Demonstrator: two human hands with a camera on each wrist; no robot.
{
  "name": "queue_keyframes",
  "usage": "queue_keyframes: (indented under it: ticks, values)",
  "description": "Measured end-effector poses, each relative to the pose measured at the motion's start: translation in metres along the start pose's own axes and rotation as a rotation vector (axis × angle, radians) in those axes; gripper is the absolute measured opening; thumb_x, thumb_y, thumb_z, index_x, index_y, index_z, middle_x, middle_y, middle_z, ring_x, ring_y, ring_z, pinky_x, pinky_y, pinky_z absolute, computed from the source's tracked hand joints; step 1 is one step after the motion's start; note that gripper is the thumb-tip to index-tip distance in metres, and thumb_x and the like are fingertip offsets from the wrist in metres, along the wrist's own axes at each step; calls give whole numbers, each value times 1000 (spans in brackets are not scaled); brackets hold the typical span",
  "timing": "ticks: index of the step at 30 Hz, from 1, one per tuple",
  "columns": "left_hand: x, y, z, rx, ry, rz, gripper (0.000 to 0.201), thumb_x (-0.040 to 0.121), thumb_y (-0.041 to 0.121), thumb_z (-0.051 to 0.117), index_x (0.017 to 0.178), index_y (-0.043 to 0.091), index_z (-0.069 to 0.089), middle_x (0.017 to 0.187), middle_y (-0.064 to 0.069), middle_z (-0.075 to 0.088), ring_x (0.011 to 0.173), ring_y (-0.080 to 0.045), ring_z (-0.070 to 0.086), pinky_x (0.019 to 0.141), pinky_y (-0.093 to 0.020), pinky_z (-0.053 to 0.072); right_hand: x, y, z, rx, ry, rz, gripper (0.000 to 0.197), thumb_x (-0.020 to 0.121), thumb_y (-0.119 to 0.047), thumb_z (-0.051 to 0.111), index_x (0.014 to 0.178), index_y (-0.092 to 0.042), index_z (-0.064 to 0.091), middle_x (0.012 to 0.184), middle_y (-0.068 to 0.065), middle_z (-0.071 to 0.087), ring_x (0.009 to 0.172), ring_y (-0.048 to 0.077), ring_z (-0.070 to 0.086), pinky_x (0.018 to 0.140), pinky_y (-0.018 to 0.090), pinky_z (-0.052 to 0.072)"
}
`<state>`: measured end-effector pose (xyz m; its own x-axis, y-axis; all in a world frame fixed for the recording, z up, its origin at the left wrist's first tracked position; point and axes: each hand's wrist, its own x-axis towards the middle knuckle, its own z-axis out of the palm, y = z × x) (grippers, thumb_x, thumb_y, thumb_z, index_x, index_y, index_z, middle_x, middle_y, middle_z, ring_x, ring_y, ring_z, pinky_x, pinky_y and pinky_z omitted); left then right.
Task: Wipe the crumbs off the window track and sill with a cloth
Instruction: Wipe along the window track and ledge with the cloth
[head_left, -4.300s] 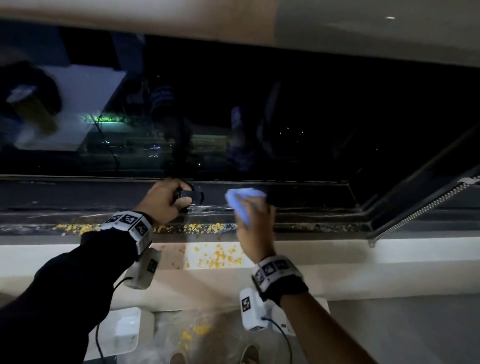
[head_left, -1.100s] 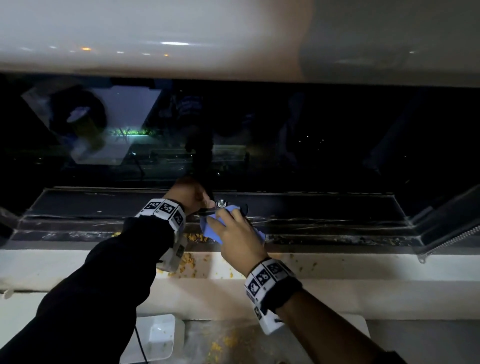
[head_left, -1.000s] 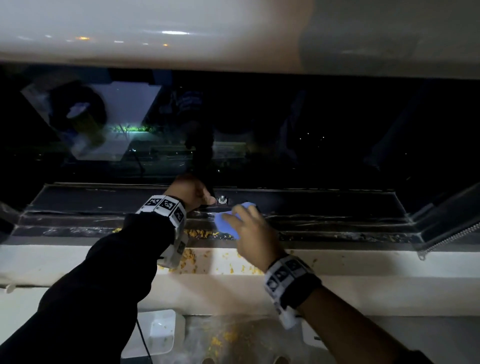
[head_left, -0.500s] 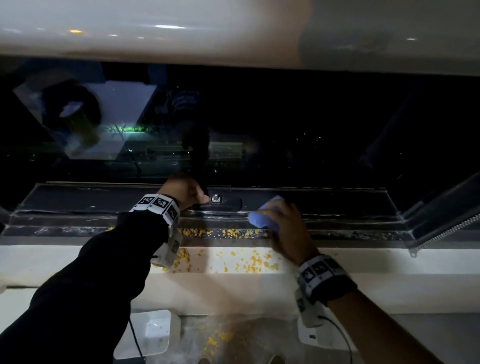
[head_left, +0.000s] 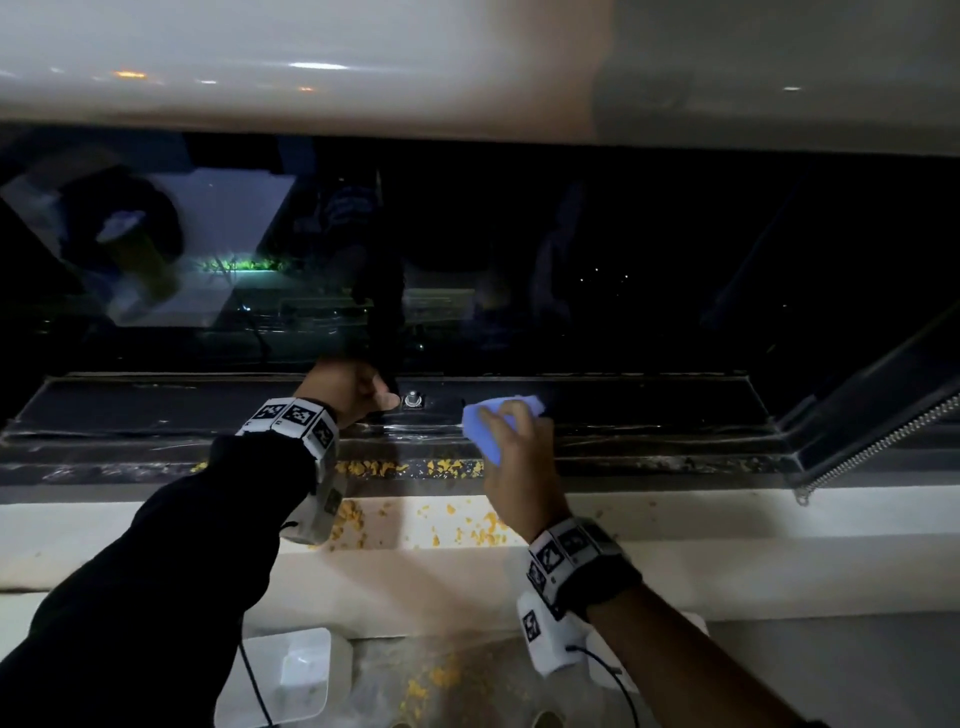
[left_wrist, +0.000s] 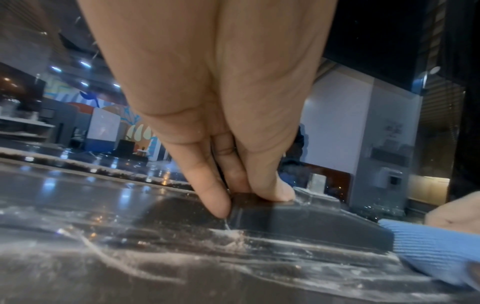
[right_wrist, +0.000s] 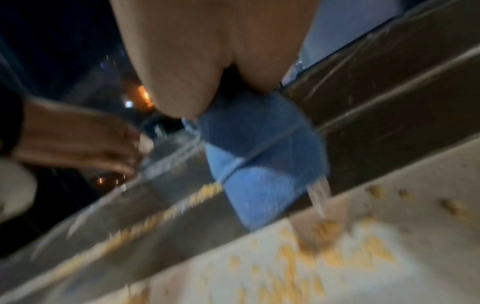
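Observation:
My right hand (head_left: 519, 467) grips a folded blue cloth (head_left: 488, 431) and presses it on the dark window track (head_left: 649, 462), just right of the window handle (head_left: 415, 401). In the right wrist view the cloth (right_wrist: 259, 164) hangs over the track's edge, blurred. Yellow crumbs (head_left: 415, 467) lie in the track left of the cloth, and more crumbs (head_left: 467, 530) are scattered on the white sill (head_left: 727, 519). My left hand (head_left: 358, 395) holds the black handle (left_wrist: 285, 214); thumb and fingers (left_wrist: 213, 195) pinch its left end.
The open sash with its hinge arm (head_left: 883, 431) slants up at the right end of the track. Dark glass (head_left: 571, 260) stands behind the track. Below the sill, crumbs (head_left: 436, 675) lie on the floor beside a white box (head_left: 280, 675).
My right hand has slid the cloth to the right along the track, away from the handle, uncovering crumbs in the track and on the sill. The left hand has stayed on the handle.

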<state>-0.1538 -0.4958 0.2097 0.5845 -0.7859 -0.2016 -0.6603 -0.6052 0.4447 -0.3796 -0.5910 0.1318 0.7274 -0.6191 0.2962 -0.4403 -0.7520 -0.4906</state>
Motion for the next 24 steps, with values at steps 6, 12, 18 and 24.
queue_keyframes:
  ticks: [6,12,18,24]
  values:
    - [-2,7,-1,121,-29,25,25,84,37,68,96,15,70,100,-5,70,95,-21,63,83,-26,45,3,45,-81,265,149,95,26,83,-19,58,104,-8,67,102,5,61,94,28,61,84,15,39]
    - [-6,37,6,103,-60,113,30,83,14,63,110,25,67,113,4,68,104,-16,61,89,-20,41,28,105,-87,-209,170,455,39,88,-30,56,114,-2,61,120,27,53,114,44,43,97,51,36]
    - [-9,42,13,29,-116,99,39,81,43,65,119,33,62,113,8,65,102,-13,57,87,-19,37,-5,21,-16,-64,58,21,44,80,-4,56,124,-8,61,121,12,56,103,31,44,89,43,43]
    - [-13,35,22,123,-4,131,29,86,38,63,115,33,65,111,0,70,105,-21,62,87,-28,44,15,38,-85,148,40,34,25,93,-27,58,102,-8,70,102,11,65,93,20,63,78,19,40]
